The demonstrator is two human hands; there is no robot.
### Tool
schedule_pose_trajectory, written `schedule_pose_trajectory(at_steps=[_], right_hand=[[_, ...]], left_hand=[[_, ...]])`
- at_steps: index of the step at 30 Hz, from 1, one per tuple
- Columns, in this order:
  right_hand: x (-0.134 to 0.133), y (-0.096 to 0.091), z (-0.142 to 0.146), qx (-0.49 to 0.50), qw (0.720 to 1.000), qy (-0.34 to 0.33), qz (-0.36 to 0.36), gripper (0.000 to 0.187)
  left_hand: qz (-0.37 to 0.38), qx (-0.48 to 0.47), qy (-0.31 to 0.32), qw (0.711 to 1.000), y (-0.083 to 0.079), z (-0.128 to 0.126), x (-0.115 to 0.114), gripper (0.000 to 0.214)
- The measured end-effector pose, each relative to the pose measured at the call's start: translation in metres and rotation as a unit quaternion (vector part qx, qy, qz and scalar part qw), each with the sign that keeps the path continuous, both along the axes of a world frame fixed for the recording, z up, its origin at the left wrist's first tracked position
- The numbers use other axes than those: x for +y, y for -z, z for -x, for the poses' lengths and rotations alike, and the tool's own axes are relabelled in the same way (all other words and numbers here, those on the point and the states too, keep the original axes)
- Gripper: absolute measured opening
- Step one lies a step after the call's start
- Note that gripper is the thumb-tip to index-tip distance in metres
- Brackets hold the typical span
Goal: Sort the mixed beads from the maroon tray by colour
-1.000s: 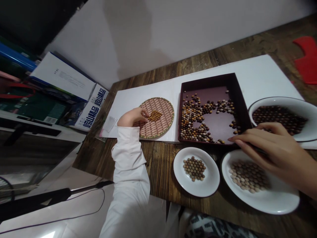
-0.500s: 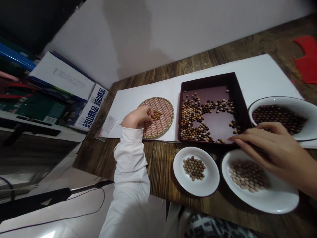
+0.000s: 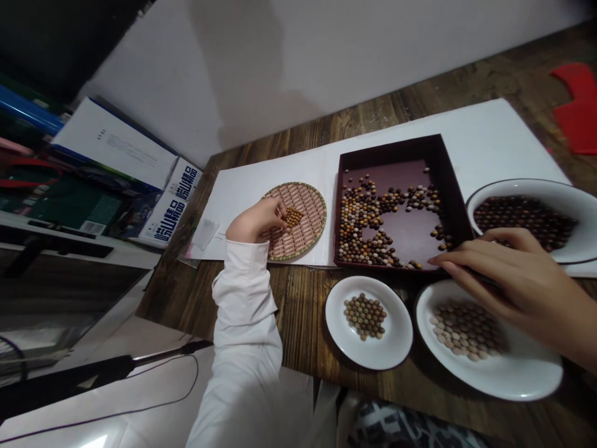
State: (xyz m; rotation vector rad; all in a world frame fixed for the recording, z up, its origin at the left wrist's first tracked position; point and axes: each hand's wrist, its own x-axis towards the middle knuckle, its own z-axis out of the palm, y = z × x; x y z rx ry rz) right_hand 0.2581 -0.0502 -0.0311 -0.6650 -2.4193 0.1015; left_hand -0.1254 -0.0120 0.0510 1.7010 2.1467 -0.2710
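My left hand (image 3: 255, 223), in a white sleeve, rests on a round woven tray (image 3: 305, 233), fingers pinched beside a small cluster of yellow-brown beads (image 3: 293, 216). What the fingertips hold is too small to see. My right hand (image 3: 508, 280) lies with fingers stretched flat over the near edge of a dark maroon box (image 3: 448, 180), which holds mixed brown, tan and dark beads (image 3: 368, 218). Below that hand sits a white plate of pale beads (image 3: 466, 330).
A small white plate of tan beads (image 3: 366, 316) stands near the table's front edge. A white bowl of dark beads (image 3: 527, 214) is at the right. White paper (image 3: 489, 137) underlies the box. Books and boxes (image 3: 140, 168) are stacked left, red cloth (image 3: 578, 106) far right.
My left hand slid a little right across the woven tray onto the yellow-brown beads, its fingers closing into a pinch. My right hand has stayed in place.
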Motion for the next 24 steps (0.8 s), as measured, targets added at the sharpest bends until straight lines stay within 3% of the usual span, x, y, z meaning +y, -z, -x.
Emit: schedule_pose_trajectory(at_steps=[4,8,14,24], right_hand=[[0.0,0.001,-0.001,-0.008,1.0,-0.003,-0.006,0.014],[-0.001,0.001,-0.001,-0.013,1.0,-0.002,-0.007,0.014],[0.0,0.0,0.0,0.001,1.0,0.003,0.003,0.014],[-0.001,-0.001,0.0,-0.005,1.0,-0.002,-0.006,0.013]], left_hand=[[0.043,-0.007,-0.017,0.999,-0.003,0.006,-0.003,0.006],[0.084,-0.019,-0.018,0.996,-0.002,0.013,-0.004,0.008],[0.085,-0.016,-0.003,0.996,0.002,0.016,-0.002,0.013],[0.088,-0.031,-0.003,0.996,-0.006,0.0,-0.007,0.017]])
